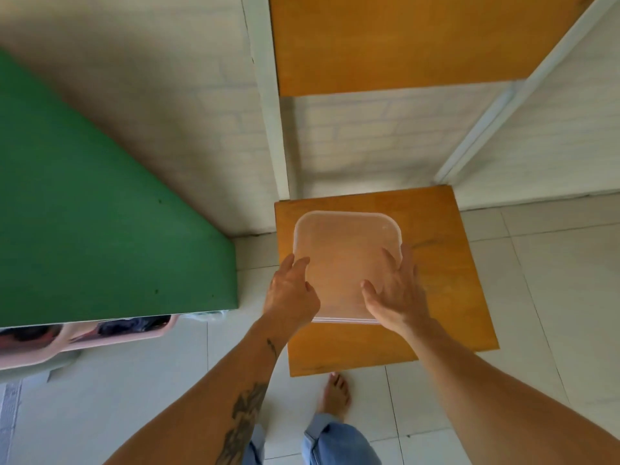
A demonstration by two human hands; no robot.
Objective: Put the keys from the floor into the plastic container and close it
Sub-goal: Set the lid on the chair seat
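A square translucent plastic container [345, 250] with its lid on stands on the orange wooden seat of a chair [443, 263]. My left hand [290, 293] rests against its near left side, fingers curled along the edge. On the near right part of the lid lies my right hand [391, 290], fingers spread flat. Both hands touch the container. No keys show; the cloudy lid hides the inside.
The chair's orange backrest [385, 41] and white frame [268, 112] rise behind the seat against a white brick wall. A green tabletop [100, 213] fills the left, a pink tub [100, 333] beneath it. My bare foot [335, 394] stands on pale floor tiles.
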